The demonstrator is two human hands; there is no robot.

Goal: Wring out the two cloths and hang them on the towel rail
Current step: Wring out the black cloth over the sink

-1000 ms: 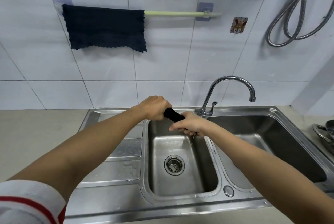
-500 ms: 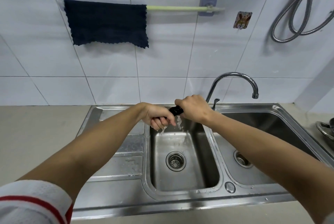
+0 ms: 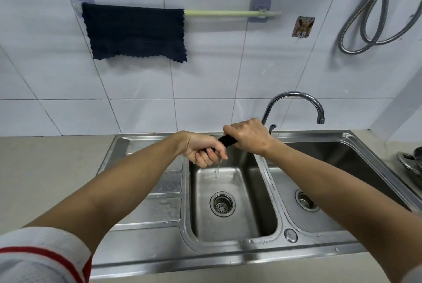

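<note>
One cloth (image 3: 136,33) already hung on the left part of the towel rail (image 3: 230,12); half done, by the look of it. Second cloth (image 3: 226,140) twisted tight over the small sink basin (image 3: 262,191), left hand (image 3: 205,149) and right hand (image 3: 247,135) both clenched around it, water trickling below. Left to do: finish wringing, drape on the bare stretch of rail. Compared with a second ago: right hand raised, left turned under, water now running.

Steel double sink (image 3: 228,257), curved tap (image 3: 294,95), coiled metal hose (image 3: 370,38), wall hook (image 3: 303,26)
</note>
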